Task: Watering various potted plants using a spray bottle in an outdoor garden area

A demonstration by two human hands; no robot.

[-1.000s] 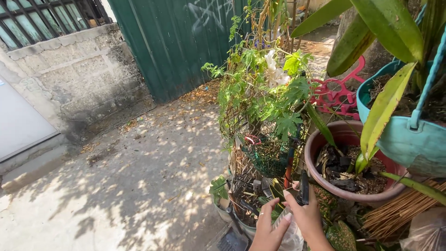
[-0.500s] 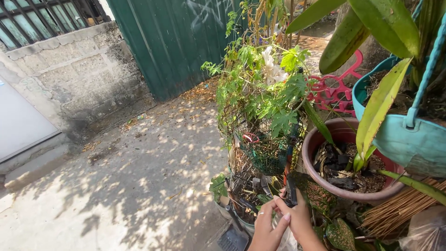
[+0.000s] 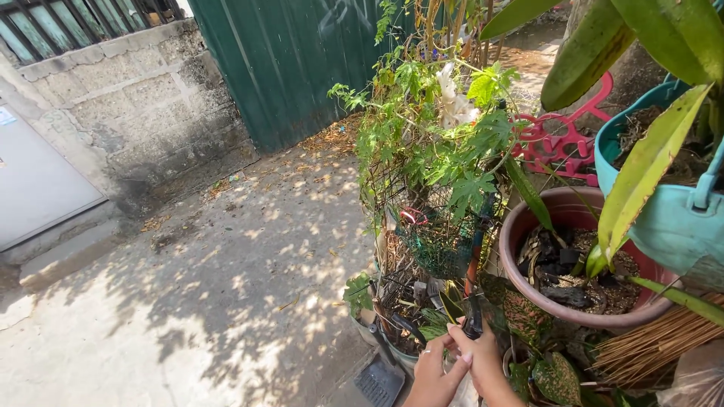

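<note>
At 6 o'clock both hands meet: the right hand (image 3: 489,362) grips a black sprayer head (image 3: 473,322), the left hand (image 3: 434,374) touching it from the left. Just above stands a wire cage (image 3: 422,226) full of green vine (image 3: 430,128). At 3 o'clock sits a brown pot (image 3: 558,207) beside a teal hanging pot (image 3: 667,218). A green gate (image 3: 294,60) is at 12 o'clock.

Matt black plastic sprayer head (image 3: 473,320); smooth maroon plastic pot (image 3: 562,207); rough concrete ground (image 3: 211,301).
</note>
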